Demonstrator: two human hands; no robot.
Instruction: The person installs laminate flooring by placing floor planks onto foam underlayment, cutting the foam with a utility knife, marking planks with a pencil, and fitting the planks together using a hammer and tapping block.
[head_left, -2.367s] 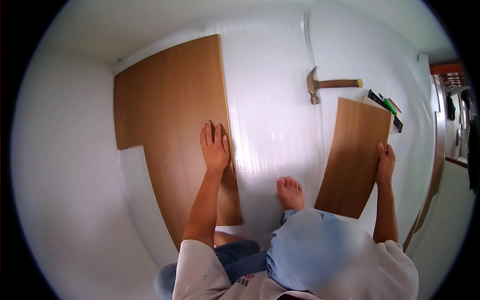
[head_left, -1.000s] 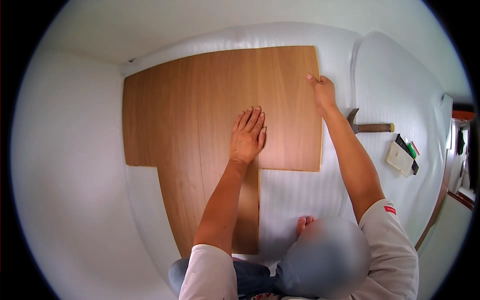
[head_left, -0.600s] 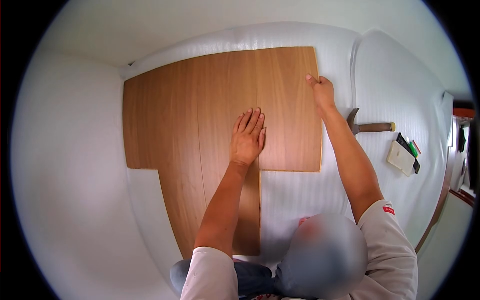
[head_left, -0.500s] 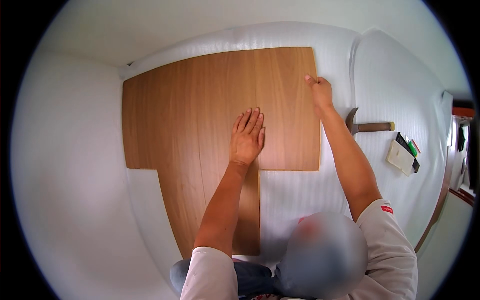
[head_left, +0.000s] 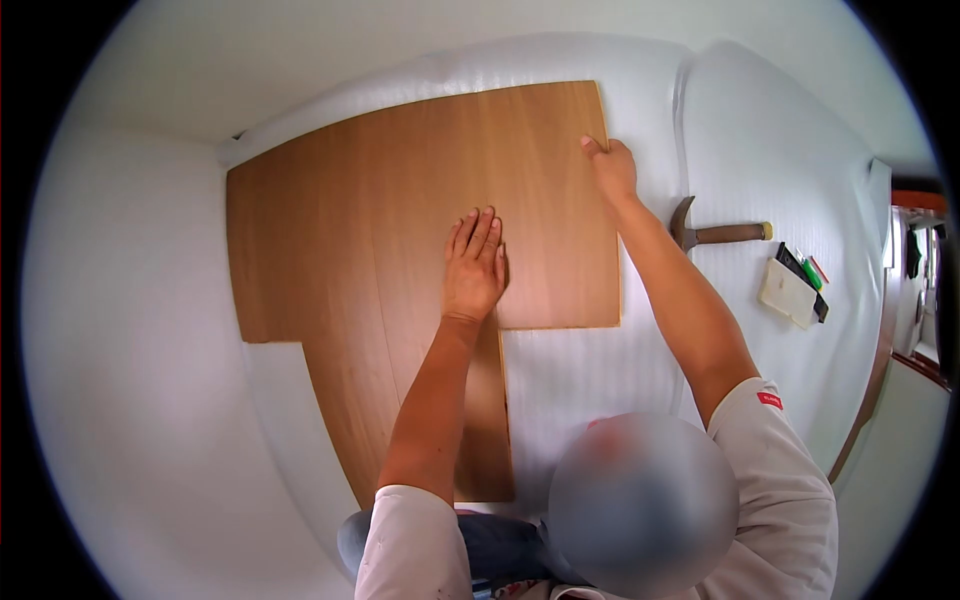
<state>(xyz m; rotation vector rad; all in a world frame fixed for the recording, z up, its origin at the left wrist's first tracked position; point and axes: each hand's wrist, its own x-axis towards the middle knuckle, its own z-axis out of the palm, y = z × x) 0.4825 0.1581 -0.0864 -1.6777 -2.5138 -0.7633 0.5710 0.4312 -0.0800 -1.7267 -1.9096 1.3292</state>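
Planks [head_left: 320, 230] with a brown wood finish lie side by side on white sheeting [head_left: 590, 380], and a short plank [head_left: 560, 250] sits at their right-hand side, its long edge meeting the next one. The person's left hand [head_left: 473, 275] rests flat, fingers straight and close together, at the seam there. The right hand [head_left: 613, 172] holds the short plank's outer edge near its far corner, thumb on top. Farther right, a hammer [head_left: 728, 234] lies with its head towards the planks; near its handle are a pale block [head_left: 787, 293] and a black strip [head_left: 791, 262].
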